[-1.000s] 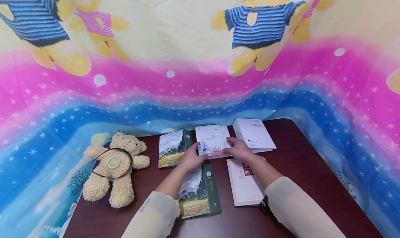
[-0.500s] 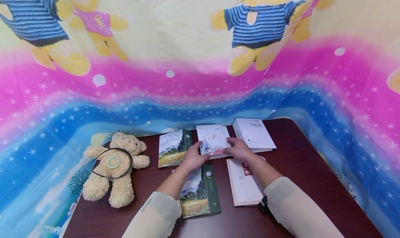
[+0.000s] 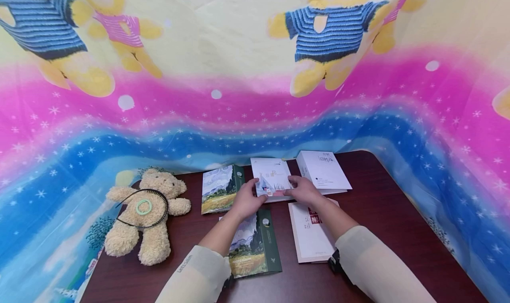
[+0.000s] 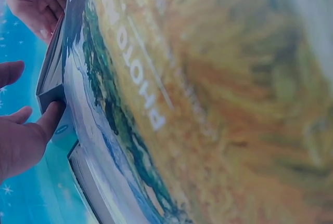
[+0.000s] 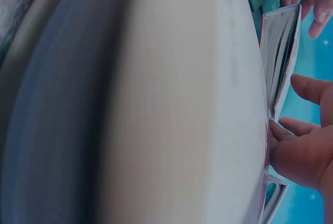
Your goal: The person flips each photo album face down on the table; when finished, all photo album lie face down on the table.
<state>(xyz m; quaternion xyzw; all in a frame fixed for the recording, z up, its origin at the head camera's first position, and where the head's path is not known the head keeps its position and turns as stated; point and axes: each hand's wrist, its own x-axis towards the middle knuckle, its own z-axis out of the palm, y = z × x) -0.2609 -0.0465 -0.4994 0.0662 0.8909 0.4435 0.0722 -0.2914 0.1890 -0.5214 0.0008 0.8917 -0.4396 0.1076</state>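
Currently: 1 white rectangular photo album w/ a printed blue tent and pink scene (image 3: 272,177), lying flat at the far side of the tabletop (image 3: 398,214), centre of the back row, btwn both hands. L hand (image 3: 248,201) at its left edge, thumb and fingers spread wide, a fingertip touching the spine. R hand (image 3: 304,191) at its right edge, thumb and fingers likewise apart, touching that side.

Adj. items: 1 green-spined album w/ painted landscape cover (image 3: 218,189), just left; 1 white book w/ black print (image 3: 326,172), just right.

Front row: 1 matching green-spined "Photo Album" (image 3: 255,245), partly behind the L forearm; 1 white flat album w/ red block motif (image 3: 312,236), partly under the R forearm in view.

Far left: 1 curly cream plush bear (image 3: 155,205), on its back; thin black toothed headband (image 3: 168,209) and small mint-green ring (image 3: 137,207) on its belly.

Misc.: cream sleeves (image 3: 199,267), multicol. bear-print fabric backdrop (image 3: 255,82).
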